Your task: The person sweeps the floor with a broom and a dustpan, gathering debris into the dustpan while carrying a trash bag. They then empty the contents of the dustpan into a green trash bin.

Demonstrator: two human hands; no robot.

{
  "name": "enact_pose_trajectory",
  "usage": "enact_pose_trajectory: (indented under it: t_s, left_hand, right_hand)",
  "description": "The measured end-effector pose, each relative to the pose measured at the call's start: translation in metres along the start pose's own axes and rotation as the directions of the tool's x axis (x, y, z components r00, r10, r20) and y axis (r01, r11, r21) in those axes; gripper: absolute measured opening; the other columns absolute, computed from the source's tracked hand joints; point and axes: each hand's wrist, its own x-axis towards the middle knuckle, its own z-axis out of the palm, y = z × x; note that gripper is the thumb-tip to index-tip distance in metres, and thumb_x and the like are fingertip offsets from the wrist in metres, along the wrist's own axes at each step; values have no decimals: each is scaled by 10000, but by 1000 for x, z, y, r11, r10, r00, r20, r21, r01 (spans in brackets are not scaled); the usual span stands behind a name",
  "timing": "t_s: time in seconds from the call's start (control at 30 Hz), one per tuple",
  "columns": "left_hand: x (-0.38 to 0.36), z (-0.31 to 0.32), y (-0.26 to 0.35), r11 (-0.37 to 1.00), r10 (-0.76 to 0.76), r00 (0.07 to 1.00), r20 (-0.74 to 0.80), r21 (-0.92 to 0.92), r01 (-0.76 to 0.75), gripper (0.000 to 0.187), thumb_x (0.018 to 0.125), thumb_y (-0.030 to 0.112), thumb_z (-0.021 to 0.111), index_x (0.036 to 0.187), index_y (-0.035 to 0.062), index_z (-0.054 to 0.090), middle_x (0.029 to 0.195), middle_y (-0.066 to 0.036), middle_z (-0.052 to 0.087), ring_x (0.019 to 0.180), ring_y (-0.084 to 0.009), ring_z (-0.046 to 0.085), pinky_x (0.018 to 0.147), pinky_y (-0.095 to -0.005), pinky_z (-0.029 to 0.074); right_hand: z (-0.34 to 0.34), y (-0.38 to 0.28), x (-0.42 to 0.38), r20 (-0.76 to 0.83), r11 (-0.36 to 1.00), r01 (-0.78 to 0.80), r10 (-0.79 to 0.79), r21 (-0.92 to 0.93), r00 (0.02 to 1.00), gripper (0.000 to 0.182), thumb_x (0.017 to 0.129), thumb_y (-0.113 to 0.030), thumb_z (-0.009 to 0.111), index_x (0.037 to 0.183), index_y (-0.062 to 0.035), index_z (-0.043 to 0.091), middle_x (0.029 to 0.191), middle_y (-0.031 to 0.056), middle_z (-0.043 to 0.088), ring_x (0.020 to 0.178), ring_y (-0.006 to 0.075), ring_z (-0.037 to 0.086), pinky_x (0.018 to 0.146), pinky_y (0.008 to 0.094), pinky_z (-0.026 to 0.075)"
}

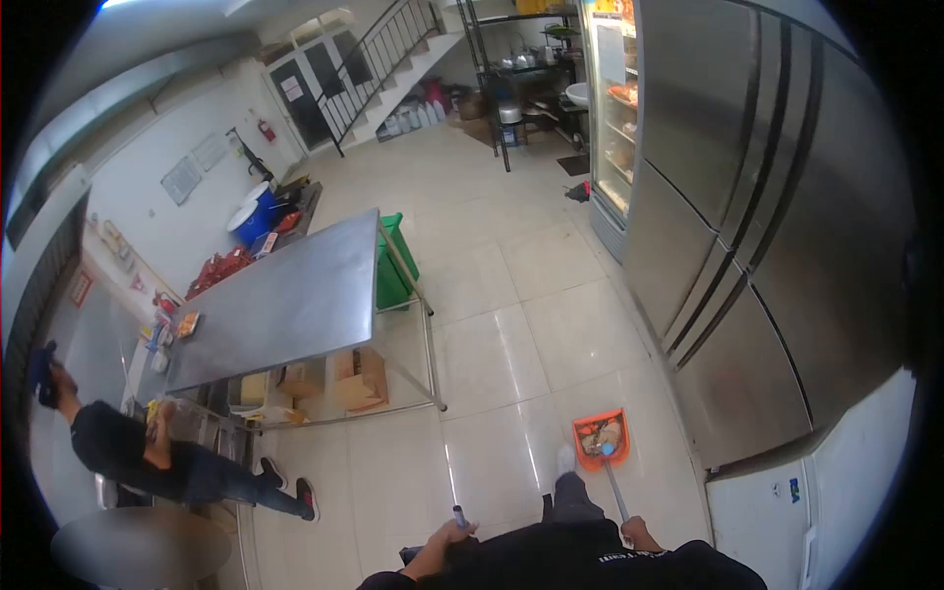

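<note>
My right hand (641, 534) is closed around the thin handle (616, 492) of an orange dustpan (580, 458). The pan rests on the tiled floor in front of my right side, with brownish and pale litter (602, 433) in it. My left hand (444, 547) is wrapped round a stick whose grey end (459, 515) pokes out above the fingers. The rest of that stick is hard to make out. My foot (566, 460) stands just left of the pan.
A steel table (295, 295) stands ahead left, with cardboard boxes (361, 381) below and a green bin (395, 264) behind. Steel fridges (708, 197) and a white freezer (762, 536) line the right. Another person (147, 452) is at the left counter. Stairs (403, 74) rise at the back.
</note>
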Motion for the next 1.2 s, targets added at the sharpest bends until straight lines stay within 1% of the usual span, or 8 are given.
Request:
enact_pose_trajectory:
  t_s: [0.17,0.57,0.67,0.83,0.9,1.07,1.17,1.2]
  left_hand:
    - [144,-93,23,997,15,998,-60,-69,-20,572,841,570,465,905,41,674,895,-158,660,872,-280,624,801,-370,470]
    - [358,-350,208,986,-109,887,-448,-164,38,532,827,530,493,859,29,670,851,-194,653,902,-350,613,775,-394,477]
    - [412,-423,238,939,-267,885,-381,-309,151,521,827,533,487,840,47,678,838,-167,664,885,-331,626,769,-401,479]
    - [553,-529,208,963,-151,984,-92,-241,125,548,814,576,503,796,62,690,800,-138,672,805,-235,648,720,-364,492]
    - [543,-585,258,901,-283,959,-18,-347,259,531,801,539,568,827,21,681,805,-93,672,732,-185,625,674,-332,490]
    - [621,-695,286,954,-119,981,-152,-291,71,499,808,533,558,834,50,681,833,-135,668,794,-220,627,740,-357,478]
    - [685,-765,288,945,-141,969,-204,-321,70,474,819,515,552,823,58,678,814,-137,666,805,-224,626,752,-361,474]
    - [704,-777,279,929,-179,963,-200,-356,98,469,827,508,545,812,58,676,800,-131,665,799,-221,627,747,-359,476]
  right_hand:
    - [-32,-71,166,-60,955,230,-245,-189,968,163,705,-32,503,716,71,628,617,217,604,526,287,623,458,394,489]
    - [-246,-523,350,179,1000,6,-1,-25,984,140,776,-19,482,742,109,525,517,158,501,404,257,508,337,414,374]
    - [-240,-544,466,210,997,29,-13,-76,978,131,654,-65,576,588,45,602,576,152,573,437,248,550,414,403,438]
    - [-245,-713,493,171,856,110,-26,-505,985,118,636,-71,569,578,10,632,587,154,609,521,238,621,525,389,493]
    - [-249,-774,474,120,936,94,-56,-340,991,127,669,-44,542,600,30,620,580,158,600,505,243,612,485,385,479]
    - [-259,-920,482,-2,984,-114,115,-140,993,146,750,-16,503,722,83,607,615,181,594,477,251,594,400,364,445]
    - [-272,-975,557,326,558,442,-301,-702,896,175,781,-35,491,757,97,603,613,197,593,484,261,601,400,375,455]
    - [-279,-1033,539,12,944,58,-57,-325,998,195,798,-52,481,781,104,596,620,202,594,496,271,608,412,385,470]
